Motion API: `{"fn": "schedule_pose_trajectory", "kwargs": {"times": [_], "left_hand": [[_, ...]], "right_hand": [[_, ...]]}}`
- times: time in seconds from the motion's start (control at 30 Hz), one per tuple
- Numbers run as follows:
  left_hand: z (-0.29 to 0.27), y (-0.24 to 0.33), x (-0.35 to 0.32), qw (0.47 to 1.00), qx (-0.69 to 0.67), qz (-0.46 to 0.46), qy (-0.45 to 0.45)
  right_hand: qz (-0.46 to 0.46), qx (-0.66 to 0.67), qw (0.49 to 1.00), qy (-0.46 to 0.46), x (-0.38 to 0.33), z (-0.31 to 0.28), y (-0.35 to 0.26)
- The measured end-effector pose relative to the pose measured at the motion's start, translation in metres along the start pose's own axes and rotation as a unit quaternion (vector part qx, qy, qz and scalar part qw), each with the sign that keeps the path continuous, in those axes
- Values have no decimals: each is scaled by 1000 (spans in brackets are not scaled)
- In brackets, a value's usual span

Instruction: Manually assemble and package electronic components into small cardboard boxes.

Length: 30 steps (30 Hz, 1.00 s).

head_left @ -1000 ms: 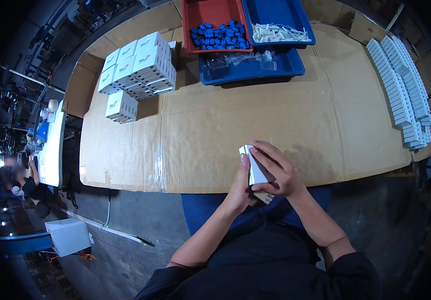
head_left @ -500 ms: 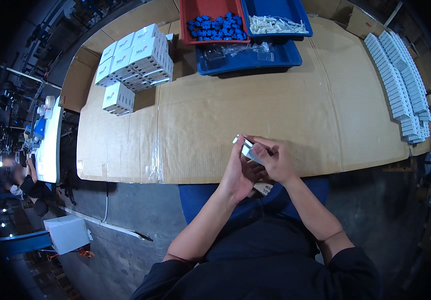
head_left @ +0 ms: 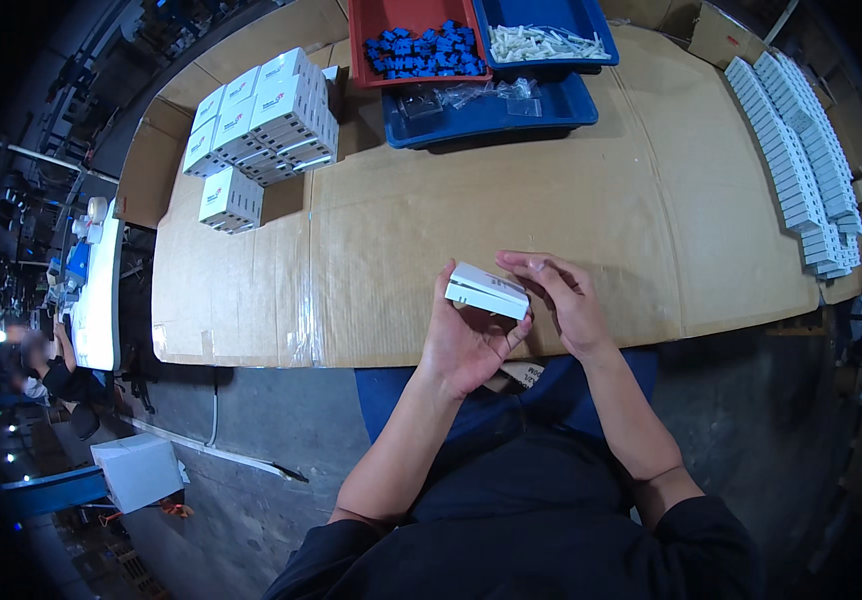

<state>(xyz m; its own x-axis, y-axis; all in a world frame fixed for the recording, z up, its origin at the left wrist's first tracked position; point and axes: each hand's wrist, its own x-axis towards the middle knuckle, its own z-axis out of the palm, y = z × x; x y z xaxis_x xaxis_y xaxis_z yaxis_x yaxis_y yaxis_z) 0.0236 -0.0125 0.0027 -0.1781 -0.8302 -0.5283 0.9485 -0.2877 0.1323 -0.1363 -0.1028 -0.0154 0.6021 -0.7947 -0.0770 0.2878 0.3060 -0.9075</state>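
Note:
A small white box (head_left: 487, 290) lies tilted across the fingers of my left hand (head_left: 466, 345), held just above the table's near edge. A dark slit runs along its length, and faint marks show on its upper face. At the box's right end is my right hand (head_left: 573, 308), its fingers stretched out and apart. It holds nothing, and I cannot tell whether a finger still touches the box.
On the cardboard-covered table (head_left: 491, 200), stacked white boxes (head_left: 269, 115) stand left. At the back are a red tray (head_left: 359, 60) of blue clips, a blue tray (head_left: 606, 52) of white pieces and another blue tray (head_left: 571, 112) with clear bags. White rows (head_left: 786, 160) line the right.
The white box has turned so its long side shows, resting in my left hand. My right hand has come off it, moved slightly right and spread its fingers.

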Motion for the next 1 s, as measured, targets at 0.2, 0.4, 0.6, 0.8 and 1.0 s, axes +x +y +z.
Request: {"fn": "schedule_pose_trajectory", "kwargs": {"times": [0.2, 0.4, 0.6, 0.8, 1.0], "left_hand": [[8, -10, -7, 902, 286, 323, 10], [1, -2, -7, 644, 599, 476, -19], [-5, 1, -2, 582, 642, 498, -29], [-8, -11, 6, 543, 611, 574, -38], [-33, -11, 22, 532, 549, 644, 14]], "right_hand": [[50, -59, 996, 39, -8, 5, -10], [34, -29, 998, -33, -15, 19, -22], [39, -53, 997, -47, -17, 26, -29], [21, 5, 1000, 2, -24, 54, -17], [38, 8, 999, -3, -34, 70, -4]]}}
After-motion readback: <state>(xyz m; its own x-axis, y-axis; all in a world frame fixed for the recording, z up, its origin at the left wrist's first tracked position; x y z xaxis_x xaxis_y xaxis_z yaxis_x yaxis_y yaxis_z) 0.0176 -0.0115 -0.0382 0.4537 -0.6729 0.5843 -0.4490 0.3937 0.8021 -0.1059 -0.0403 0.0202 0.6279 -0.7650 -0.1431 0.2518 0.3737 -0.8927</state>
